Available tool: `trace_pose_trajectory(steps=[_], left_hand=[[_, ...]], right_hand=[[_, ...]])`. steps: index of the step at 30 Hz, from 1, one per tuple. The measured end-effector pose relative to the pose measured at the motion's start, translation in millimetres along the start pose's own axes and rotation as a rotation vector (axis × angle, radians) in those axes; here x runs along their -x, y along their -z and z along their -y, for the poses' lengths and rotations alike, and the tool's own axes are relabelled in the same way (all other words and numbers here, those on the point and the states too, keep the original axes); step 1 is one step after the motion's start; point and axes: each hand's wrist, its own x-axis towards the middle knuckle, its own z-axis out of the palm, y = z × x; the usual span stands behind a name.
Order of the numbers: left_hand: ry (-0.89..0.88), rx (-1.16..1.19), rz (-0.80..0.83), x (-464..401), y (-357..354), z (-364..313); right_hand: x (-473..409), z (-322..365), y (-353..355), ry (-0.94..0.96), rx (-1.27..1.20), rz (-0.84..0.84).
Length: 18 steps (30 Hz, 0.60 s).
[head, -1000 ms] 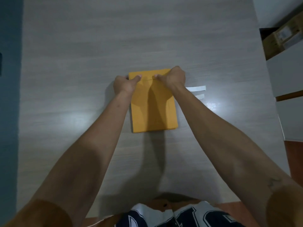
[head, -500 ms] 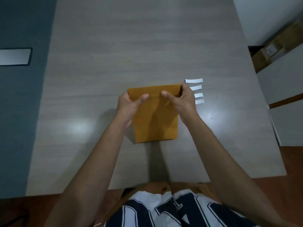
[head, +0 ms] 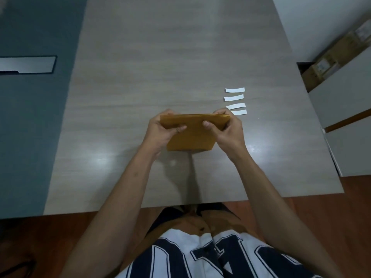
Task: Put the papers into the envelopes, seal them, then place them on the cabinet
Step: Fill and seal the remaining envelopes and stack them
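A stack of yellow-brown envelopes (head: 192, 135) is tilted up off the grey wooden table (head: 160, 67), its top edge raised toward me and its bottom edge near the tabletop. My left hand (head: 160, 131) grips the stack's upper left corner, thumb on the front face. My right hand (head: 226, 129) grips the upper right corner the same way. The layered top edges of the envelopes show between my hands. No loose papers are visible.
Several white peel-off strips (head: 234, 98) lie in a column on the table just right of my right hand. A white cabinet (head: 345, 109) stands at the right with a cardboard box (head: 331, 61) behind it. The table's near edge (head: 180, 205) faces my lap.
The envelopes lay flat with both hands pressing the top flap; now both hands have lifted the stack's top edge up and drawn it closer to me. The camera has pulled back.
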Motion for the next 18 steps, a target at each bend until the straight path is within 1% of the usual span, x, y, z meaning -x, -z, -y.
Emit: trace_pose_trajectory(steps=[3, 8, 13, 16, 18], left_hand=[[-0.013, -0.024, 0.007, -3.2, 0.4, -1.2], [0.041, 0.015, -0.018, 3.1, -1.1, 6.5], [0.090, 0.041, -0.027, -2.0, 1.9, -4.2], [0.114, 0.021, -0.098, -6.2, -1.0, -10.0], [0.129, 0.015, -0.145, -8.3, -0.1, -10.1]], right_hand=[[1.6, -2.0, 1.3, -0.006, -0.022, 0.013], [0.6, -7.4, -4.1, -0.014, 0.013, 0.054], [-7.0, -1.5, -10.0, -0.084, -0.005, 0.006], [-13.9, 2.1, -15.0, -0.132, 0.007, -0.025], [-17.1, 5.0, -16.5, -0.137, 0.024, -0.014]])
